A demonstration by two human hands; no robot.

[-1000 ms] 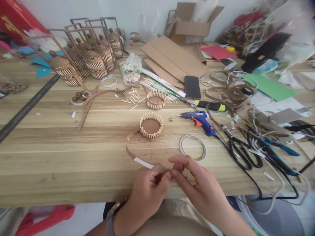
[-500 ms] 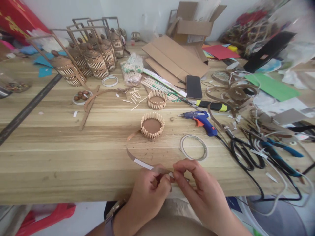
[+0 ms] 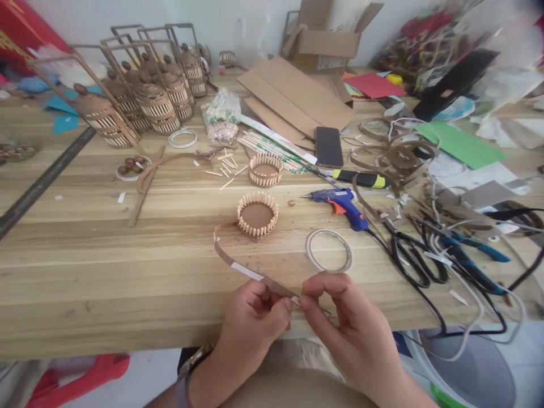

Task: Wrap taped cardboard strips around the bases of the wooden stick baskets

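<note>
My left hand (image 3: 257, 326) is closed, pinching a narrow brown cardboard strip (image 3: 222, 249) with white patches on it. The thumb and forefinger of my right hand (image 3: 352, 328) pinch together at a white patch near the strip's right end; the fingertips hide exactly what they grip. From my hands the strip curves up and left to the side of a small round tray (image 3: 257, 230) ringed with upright wooden sticks. A similar ringed tray (image 3: 266, 181) stands behind it. A roll of white-edged tape (image 3: 308, 254) lies just beyond my right hand.
A blue glue gun (image 3: 340, 200), black scissors (image 3: 408, 260), pliers (image 3: 471, 266) and tangled cords crowd the right. Short sticks (image 3: 227, 164), a phone (image 3: 328, 147) and cardboard sheets (image 3: 297, 102) lie farther back. Several stick lanterns (image 3: 157, 107) stand back left.
The view has shifted slightly, so the table things sit farther left. The strip's loop beside the near tray shows more clearly. Both hands keep nearly the same pinch.
</note>
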